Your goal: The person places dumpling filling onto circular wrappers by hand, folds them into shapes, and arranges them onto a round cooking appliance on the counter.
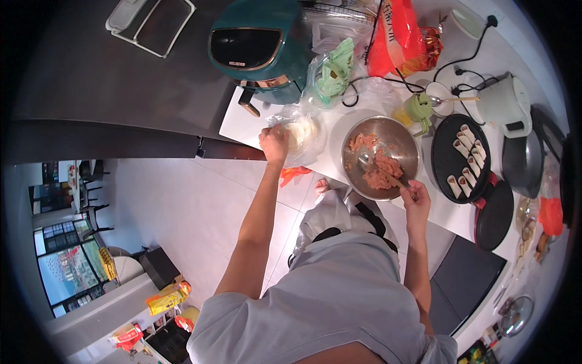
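Note:
My left hand [274, 142] touches the left edge of a stack of pale dough wrappers [302, 133] in a clear plastic bag; whether its fingers grip a wrapper is unclear. My right hand [415, 194] holds the handle of a spoon [392, 178], whose bowl end is in the meat filling [384, 167]. The filling lies in a stainless steel mixing bowl [411, 152] at the counter's front edge. To the right, a round black pan [443, 157] holds several white rolls [468, 175] with filling showing at their ends.
Behind stand a green air fryer [254, 50], a green-lidded oil pourer [417, 111], a small bowl with a spoon [440, 88] and a white kettle [502, 102]. Black cords [459, 61] cross the back. A second dark round pan or lid [494, 216] lies right of the black pan.

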A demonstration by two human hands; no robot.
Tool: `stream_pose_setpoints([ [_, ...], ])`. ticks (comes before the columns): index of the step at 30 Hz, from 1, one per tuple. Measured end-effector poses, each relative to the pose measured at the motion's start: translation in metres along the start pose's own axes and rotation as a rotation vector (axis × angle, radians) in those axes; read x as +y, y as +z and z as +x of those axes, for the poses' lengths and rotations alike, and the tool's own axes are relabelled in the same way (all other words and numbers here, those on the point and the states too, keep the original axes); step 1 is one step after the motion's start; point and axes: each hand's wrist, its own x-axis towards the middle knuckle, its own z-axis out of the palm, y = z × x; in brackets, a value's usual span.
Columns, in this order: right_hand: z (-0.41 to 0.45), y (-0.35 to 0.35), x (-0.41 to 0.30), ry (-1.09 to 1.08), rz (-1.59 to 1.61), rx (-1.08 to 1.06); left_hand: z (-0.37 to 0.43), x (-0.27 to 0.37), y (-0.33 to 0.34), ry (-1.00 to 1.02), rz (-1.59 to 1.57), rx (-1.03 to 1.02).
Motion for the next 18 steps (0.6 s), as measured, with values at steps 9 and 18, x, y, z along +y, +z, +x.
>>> stream_pose_setpoints([
  [9, 0.009, 0.049, -0.031, -0.065, -0.193, 0.038, 0.011, -0.011, 0.011, 0.021, -0.015, 0.058],
  [18, -0.068, 0.003, -0.057, -0.444, -0.575, -0.122, -0.003, 0.021, -0.024, 0.246, 0.104, 0.053],
])
